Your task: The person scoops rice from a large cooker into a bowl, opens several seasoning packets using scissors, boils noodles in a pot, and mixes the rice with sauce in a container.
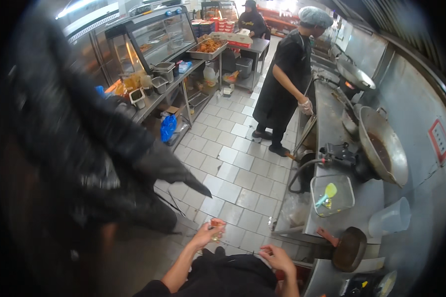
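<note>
My left hand (205, 235) is wrapped around a small clear cup (218, 236) with a yellowish tint, held out in front of my body above the tiled floor. Whether the colour is liquid or the cup itself is hard to tell. To the right, my right hand (277, 257) hangs at waist height with loosely bent fingers and nothing visible in them. It is nearest to the steel counter's end, where a dark square pan (351, 248) with a reddish-brown handle lies.
A large wok (388, 148) with dark liquid sits on a burner. A clear tub (340, 211) holds a green spatula (330, 191). One co-worker (282, 74) stands at the stoves; another person (251, 22) is farther back. Dark blurred fabric (96, 130) fills the left.
</note>
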Available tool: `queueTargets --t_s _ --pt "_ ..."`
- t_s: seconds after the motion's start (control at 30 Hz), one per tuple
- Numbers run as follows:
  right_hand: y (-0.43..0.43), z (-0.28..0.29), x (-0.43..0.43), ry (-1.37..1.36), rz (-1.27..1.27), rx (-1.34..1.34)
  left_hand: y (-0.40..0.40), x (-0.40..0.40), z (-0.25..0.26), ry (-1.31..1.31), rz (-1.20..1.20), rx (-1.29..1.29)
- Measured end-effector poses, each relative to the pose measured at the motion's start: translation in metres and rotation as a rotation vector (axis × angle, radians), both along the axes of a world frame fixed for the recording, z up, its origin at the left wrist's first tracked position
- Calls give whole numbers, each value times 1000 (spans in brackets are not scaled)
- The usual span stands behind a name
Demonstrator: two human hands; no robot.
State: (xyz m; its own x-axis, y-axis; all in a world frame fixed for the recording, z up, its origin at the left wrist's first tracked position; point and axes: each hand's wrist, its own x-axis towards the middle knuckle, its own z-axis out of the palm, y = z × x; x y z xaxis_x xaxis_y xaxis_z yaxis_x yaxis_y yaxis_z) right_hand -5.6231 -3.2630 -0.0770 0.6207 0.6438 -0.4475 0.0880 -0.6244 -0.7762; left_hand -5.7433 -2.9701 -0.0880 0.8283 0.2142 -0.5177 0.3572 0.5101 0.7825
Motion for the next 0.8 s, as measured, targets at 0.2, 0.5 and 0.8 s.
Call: queueTargets --t_s 0.2,0.5,0.8 --pt "48 -13 121 67 -176 -136 78 119 -35 -94 5 0" --pt "291 -1 385 -304 157 -124 247 240 -68 113 498 195" --pt "675 59 519 -119 796 309 397 240 -171 321 1192 171"
